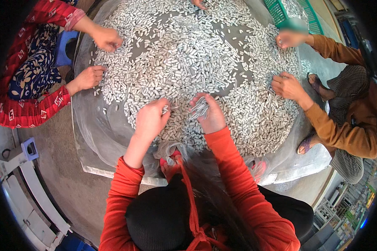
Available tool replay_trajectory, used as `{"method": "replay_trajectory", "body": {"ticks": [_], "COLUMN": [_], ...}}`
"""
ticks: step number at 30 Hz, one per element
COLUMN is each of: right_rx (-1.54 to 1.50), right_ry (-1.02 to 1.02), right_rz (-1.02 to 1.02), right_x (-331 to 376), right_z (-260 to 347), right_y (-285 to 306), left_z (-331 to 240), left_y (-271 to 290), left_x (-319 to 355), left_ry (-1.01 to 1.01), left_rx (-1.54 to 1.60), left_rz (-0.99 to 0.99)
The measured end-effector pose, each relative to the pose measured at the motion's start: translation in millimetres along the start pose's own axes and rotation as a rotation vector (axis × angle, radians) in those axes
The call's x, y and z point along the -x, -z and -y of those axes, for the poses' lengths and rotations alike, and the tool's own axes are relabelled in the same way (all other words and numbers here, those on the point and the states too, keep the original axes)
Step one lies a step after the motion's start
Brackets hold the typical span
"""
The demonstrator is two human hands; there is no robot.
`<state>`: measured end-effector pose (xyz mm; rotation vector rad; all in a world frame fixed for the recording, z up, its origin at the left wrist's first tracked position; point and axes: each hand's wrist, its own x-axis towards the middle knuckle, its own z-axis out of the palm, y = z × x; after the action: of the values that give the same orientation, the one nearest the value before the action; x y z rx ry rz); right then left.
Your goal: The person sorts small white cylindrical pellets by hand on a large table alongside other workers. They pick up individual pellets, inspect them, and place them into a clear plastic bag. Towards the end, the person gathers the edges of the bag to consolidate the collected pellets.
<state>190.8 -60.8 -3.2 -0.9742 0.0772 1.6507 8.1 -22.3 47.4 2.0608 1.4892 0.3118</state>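
- We see our left hand curled over the near edge of the heap of small grey tube pieces, fingers drawn together and pinching one or two pieces at the tips.
- Our right hand sits just beside it, fingers closed round a small bundle of tube pieces that fans out toward the left hand.
- Both forearms rise from the lower edge in orange-red sleeves, elbows bent outward.
- The heap covers most of a round grey bench draped in clear plastic sheet; how deep the pile lies we cannot tell.
- On the left a person in a red patterned sleeve has two hands in the pieces; on the right a person in a brown sleeve has two hands at the heap's edge.
- A green plastic crate stands at the far right rim.
- A white frame lies on the floor to the lower left.
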Motion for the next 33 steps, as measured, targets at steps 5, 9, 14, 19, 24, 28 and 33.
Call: {"method": "replay_trajectory", "body": {"ticks": [5, 9, 14, 19, 24, 28, 33], "right_rx": [-0.114, -0.214, -0.481, -0.414, -0.461, -0.452, -0.437], "right_ry": [-0.113, -0.270, -0.292, -0.218, -0.200, -0.193, -0.180], "right_rz": [0.054, 0.119, 0.188, 0.067, 0.079, 0.125, 0.152], "right_x": [5, 4, 2, 1, -2, -5, -3], "right_z": [7, -5, -22, 2, 15, 12, 15], "right_y": [-6, -4, -5, 14, 24, 28, 25], "left_z": [-5, -48, -62, -16, 24, 18, 15], "left_y": [3, -15, -28, -17, -24, -39, -36], "left_x": [0, -2, 8, 4, 6, 2, 0], "left_ry": [0.004, -0.137, -0.396, -0.336, -0.311, -0.210, -0.187], "left_rx": [0.228, 0.413, 0.108, 0.049, -0.190, -0.330, -0.459], "left_rz": [0.049, -0.026, -0.003, -0.067, -0.057, -0.091, -0.010]}}
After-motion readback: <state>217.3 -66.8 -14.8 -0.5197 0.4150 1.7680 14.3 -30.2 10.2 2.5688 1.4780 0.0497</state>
